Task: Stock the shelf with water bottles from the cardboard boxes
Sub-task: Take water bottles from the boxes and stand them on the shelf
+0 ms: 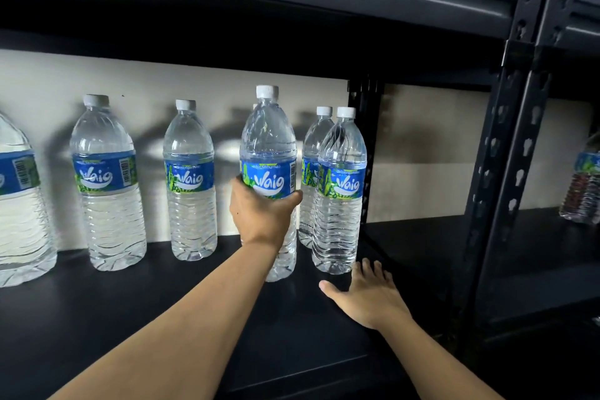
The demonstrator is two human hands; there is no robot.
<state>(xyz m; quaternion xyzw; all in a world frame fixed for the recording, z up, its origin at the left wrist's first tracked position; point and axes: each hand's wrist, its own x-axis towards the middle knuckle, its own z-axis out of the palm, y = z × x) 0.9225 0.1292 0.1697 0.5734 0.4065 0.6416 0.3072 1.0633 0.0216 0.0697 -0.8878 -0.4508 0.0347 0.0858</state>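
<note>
Where the shelf (130,318) met the left edge, an edge bottle (16,204) stood cut off by the frame. A second bottle (108,182) and a third bottle (190,178) came next, upright, well apart, near the back wall. Right of them the left hand (259,213) wrapped fingers and thumb round the held bottle (268,143) at the lower edge of its blue label. That bottle stood upright, full, clear, white-capped and ribbed below. Its base was at the shelf board, though whether it touched could not be told. Just beside it stood a back bottle (312,153) and a front bottle (341,191), close together. The right hand (370,299) lay flat on the shelf by the front bottle's foot, fingers spread, holding nothing. This looked like the placing step: next the held bottle needed setting down squarely, clear of the pair, then letting go. More bottles (586,185) stood in the next bay. No boxes showed.
</note>
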